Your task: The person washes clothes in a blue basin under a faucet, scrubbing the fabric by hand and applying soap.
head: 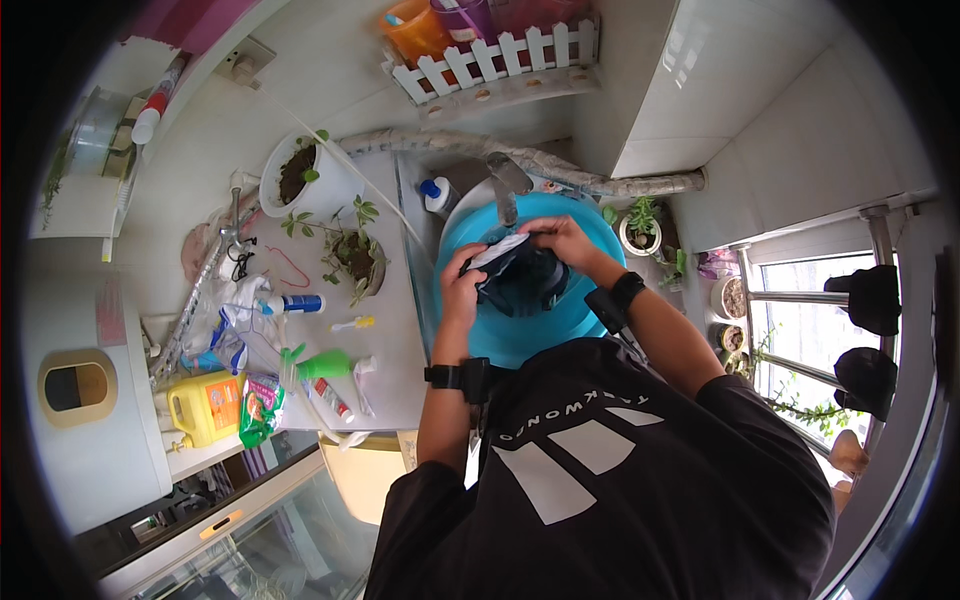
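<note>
Both hands grip a dark wet-looking cloth item [517,274] with a white strip along its upper edge. My left hand [461,281] pinches its left end, fingers curled over the edge. At the upper right, my right hand [562,238] holds the other end. The lower part of the cloth hangs into a light blue plastic basin [510,337]; whether it touches water there is hard to tell. Just above the white strip is a metal faucet [506,187], its spout pointing down toward the basin.
Left of the basin, a counter [397,300] carries potted plants [356,259], a blue tube [302,303], a green bottle [324,364] and a yellow jug [206,409]. A blue-capped bottle [440,195] stands behind the basin. To the right are a potted succulent [641,229] and a barred window [802,322].
</note>
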